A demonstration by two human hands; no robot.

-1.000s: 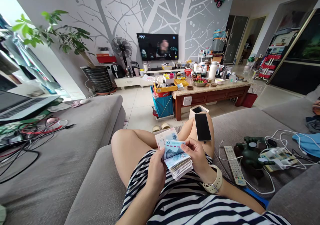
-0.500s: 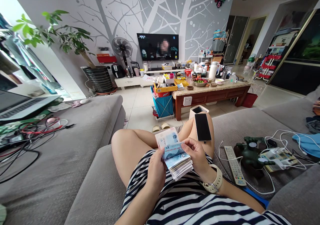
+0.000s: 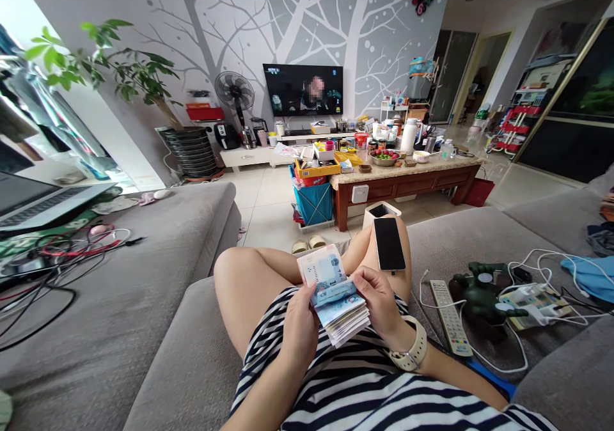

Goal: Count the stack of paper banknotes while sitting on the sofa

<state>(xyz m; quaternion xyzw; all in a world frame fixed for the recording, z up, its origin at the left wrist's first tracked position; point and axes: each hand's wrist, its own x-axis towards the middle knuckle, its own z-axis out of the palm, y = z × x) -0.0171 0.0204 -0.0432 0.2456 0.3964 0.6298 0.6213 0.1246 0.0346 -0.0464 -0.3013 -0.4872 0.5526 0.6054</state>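
Observation:
A thick stack of banknotes [image 3: 341,313] sits in my lap, held between both hands. My left hand [image 3: 300,325] is closed on the stack's left side, its thumb against notes [image 3: 323,268] that are folded up and away from me. My right hand [image 3: 378,303] grips the right side, thumb pressing on the top blue note. A pale watch [image 3: 412,351] is on my right wrist. A black phone [image 3: 388,243] lies face up on my right knee, just beyond my right hand.
I sit on a grey sofa [image 3: 182,354]. To my right lie a remote [image 3: 449,316], a dark green toy [image 3: 480,293] and white cables [image 3: 537,277]. A laptop [image 3: 43,201] and wires are on the left. A wooden coffee table [image 3: 407,178] full of things stands ahead.
The top blue note has been pushed up and folded over onto the raised notes in my left hand. Both hands stay on the stack in my lap.

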